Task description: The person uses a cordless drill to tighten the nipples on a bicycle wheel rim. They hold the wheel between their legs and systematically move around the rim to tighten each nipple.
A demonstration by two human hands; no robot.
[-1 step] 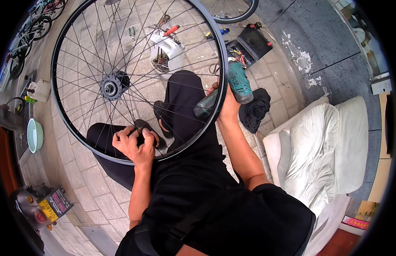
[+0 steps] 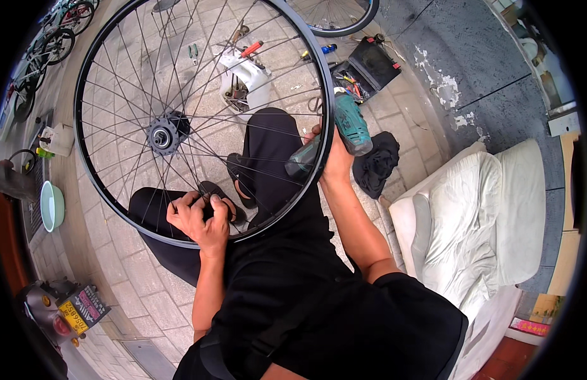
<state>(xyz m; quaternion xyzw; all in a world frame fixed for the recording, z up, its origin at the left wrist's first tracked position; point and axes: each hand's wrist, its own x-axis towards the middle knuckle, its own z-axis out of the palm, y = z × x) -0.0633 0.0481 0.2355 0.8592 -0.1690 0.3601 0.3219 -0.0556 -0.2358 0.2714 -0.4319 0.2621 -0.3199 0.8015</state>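
A bicycle wheel (image 2: 78,130), with a black rim and no tyre, rests tilted across my lap. Its thin dark spokes run in to a black hub (image 2: 162,134). My left hand (image 2: 201,223) is inside the lower rim, its fingers curled on the spokes; exactly what the fingertips pinch is hard to make out. Behind the right side of the rim, my right hand (image 2: 336,158) grips a teal cordless drill (image 2: 351,123). The rim covers part of that grip, and the drill's dark lower end (image 2: 303,158) shows through the spokes.
Beyond my knees are a white plastic container (image 2: 258,88) holding tools, a red-handled tool (image 2: 251,49), green-handled pliers (image 2: 193,54) and an open black toolbox (image 2: 374,62). A dark cloth (image 2: 377,163) and white padded cushions (image 2: 458,221) are at right, a green basin (image 2: 52,206) at left.
The wheel's hub and right rim have shifted slightly left. My right hand and the drill have moved a little left with them; my left hand stays on the spokes.
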